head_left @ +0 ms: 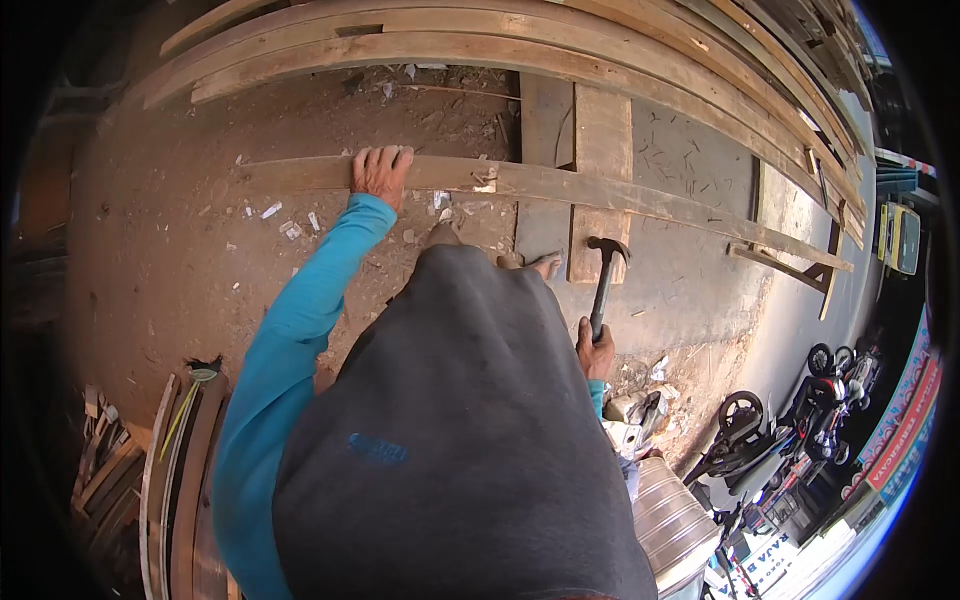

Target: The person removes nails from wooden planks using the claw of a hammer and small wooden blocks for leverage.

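My left hand (383, 178) is closed over a long wooden plank (450, 174), its fingers wrapped across the far edge. The plank runs from the dirt on the left over to the right side, crossing a short wide board (601, 130). In my right hand (596, 352) is a claw hammer (603, 275), gripped by its dark handle with the head pointing away from me. The hammer head is apart from the plank, over the near end of the short board. Part of my right hand is hidden behind the dark shirt front.
Long stacked beams (480, 42) lie across the far side. A small wooden stand (800, 265) is at the plank's right end. Scattered nails dot the grey ground (690, 150). More timber (180, 480) leans at lower left; motorcycles (775, 420) are parked at lower right.
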`<action>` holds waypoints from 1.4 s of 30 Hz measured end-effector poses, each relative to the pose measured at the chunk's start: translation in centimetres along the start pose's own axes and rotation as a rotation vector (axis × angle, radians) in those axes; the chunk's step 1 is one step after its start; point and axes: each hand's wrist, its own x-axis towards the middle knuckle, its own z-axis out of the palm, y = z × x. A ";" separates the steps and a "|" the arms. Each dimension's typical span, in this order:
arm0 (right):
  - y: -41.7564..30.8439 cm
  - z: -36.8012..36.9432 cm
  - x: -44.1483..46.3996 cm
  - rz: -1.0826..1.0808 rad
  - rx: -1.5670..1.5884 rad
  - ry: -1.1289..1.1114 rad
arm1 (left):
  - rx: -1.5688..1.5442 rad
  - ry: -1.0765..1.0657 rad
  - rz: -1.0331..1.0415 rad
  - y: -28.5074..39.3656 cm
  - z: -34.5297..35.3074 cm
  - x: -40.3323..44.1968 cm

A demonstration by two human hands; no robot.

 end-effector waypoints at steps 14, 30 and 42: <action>-0.5 0.9 1.1 0.027 0.050 -0.144 | -0.183 -0.966 -0.232 -1.4 -6.5 8.5; -1.7 -1.9 2.9 0.080 0.242 -0.388 | -1.532 0.600 -1.431 0.2 4.0 -2.1; -5.3 -1.2 1.3 0.009 0.236 -0.268 | -1.534 0.765 -1.458 -7.9 8.1 2.5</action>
